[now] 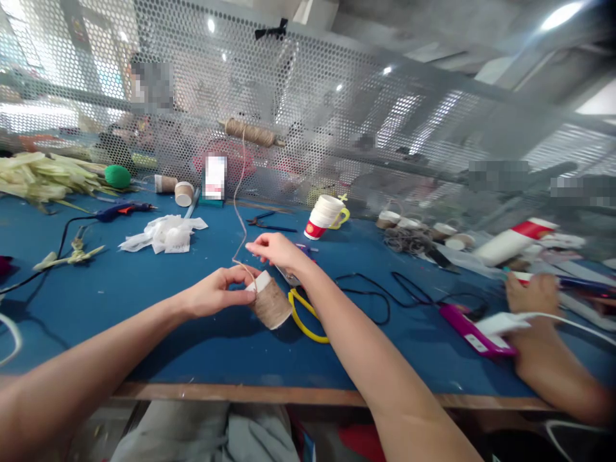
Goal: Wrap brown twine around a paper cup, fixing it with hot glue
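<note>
My left hand grips a paper cup, tilted on its side and wrapped in brown twine, with a white band bare at one end. A loose strand of twine runs from the cup up to a twine roll in front of the mesh screen. Just above the cup, my right hand has its fingers curled together beside the strand; what they hold, if anything, is hidden. Yellow-handled scissors lie partly under my right forearm.
Stacked paper cups, pliers, a crumpled white plastic bag and a blue glue gun lie on the blue table. At right, another person's hand is near a purple power strip with cables.
</note>
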{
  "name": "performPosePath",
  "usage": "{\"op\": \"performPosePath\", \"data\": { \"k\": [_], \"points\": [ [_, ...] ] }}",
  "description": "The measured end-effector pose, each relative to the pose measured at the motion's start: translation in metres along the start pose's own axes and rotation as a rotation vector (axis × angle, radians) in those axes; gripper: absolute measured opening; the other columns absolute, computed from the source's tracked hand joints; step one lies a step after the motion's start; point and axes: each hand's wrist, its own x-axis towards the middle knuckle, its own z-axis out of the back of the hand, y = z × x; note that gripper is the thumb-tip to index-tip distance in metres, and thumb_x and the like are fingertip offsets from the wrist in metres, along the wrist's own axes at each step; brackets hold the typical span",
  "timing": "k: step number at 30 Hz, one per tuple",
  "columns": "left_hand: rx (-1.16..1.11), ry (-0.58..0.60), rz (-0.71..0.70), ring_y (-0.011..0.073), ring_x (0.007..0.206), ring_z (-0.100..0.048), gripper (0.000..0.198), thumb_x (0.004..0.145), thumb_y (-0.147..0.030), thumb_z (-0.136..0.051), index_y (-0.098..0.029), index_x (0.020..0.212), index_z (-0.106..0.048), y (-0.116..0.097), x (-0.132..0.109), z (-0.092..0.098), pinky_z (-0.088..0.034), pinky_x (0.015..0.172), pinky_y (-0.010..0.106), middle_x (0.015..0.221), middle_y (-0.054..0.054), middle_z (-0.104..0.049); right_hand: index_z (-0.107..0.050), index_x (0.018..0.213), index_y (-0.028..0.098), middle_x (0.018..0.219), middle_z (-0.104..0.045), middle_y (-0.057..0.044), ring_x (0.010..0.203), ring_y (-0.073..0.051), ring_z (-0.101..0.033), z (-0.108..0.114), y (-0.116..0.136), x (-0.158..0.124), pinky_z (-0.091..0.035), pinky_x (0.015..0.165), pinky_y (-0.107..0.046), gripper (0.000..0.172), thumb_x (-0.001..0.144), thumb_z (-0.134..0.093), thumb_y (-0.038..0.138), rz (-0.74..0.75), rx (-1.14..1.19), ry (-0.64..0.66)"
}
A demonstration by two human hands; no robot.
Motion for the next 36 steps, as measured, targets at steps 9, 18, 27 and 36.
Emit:
{"op": "performPosePath", "data": {
  "k": [9,18,27,36],
  "points": [
    [0.162,-0.147,-0.04,0.0191,0.104,-0.047,0.017,0.075,-0.029,-0.052,-0.013,0.069,-0.054,0.004,0.002,0.002,-0.033,0.092,0.032,0.104,0.009,-0.052,-0.061,0.061,0.01,0.076,-0.064,-0.018,0.08,-0.026,-0.06,0.034,-0.088,0.004,-0.041,0.062,-0.027,0.014,0.065,-0.057,0.023,-0.408,-0.33,-0.193],
    [0.398,-0.232,-0.05,0.0206,0.105,-0.046,0.011,0.074,-0.025,-0.051,-0.015,0.073,-0.055,0.013,0.004,0.01,-0.031,0.095,0.036,0.104,0.01,-0.053,-0.055,0.063,0.011,0.061,-0.062,-0.008,0.053,-0.014,-0.059,0.029,-0.085,-0.007,-0.045,0.05,-0.022,0.006,0.067,-0.052,0.015,-0.35,-0.006,-0.252],
    [0.45,-0.27,0.004,0.0206,0.105,-0.046,0.013,0.073,-0.026,-0.05,-0.014,0.07,-0.056,0.017,0.006,0.015,-0.032,0.094,0.035,0.102,0.01,-0.052,-0.054,0.073,0.012,0.051,-0.057,-0.001,0.041,-0.009,-0.052,0.03,-0.027,-0.073,-0.044,0.04,-0.021,0.02,0.067,-0.058,0.03,-0.076,0.551,-0.191],
    [0.442,-0.274,0.012,0.0186,0.092,-0.05,0.015,0.073,-0.026,-0.049,-0.014,0.065,-0.053,0.02,0.009,0.02,-0.037,0.087,0.033,0.087,0.008,-0.057,-0.053,0.067,0.016,0.041,-0.048,0.004,0.035,-0.008,-0.044,0.023,-0.005,-0.099,-0.039,0.036,-0.02,0.018,0.069,-0.055,0.034,-0.015,0.342,-0.077]
  ]
}}
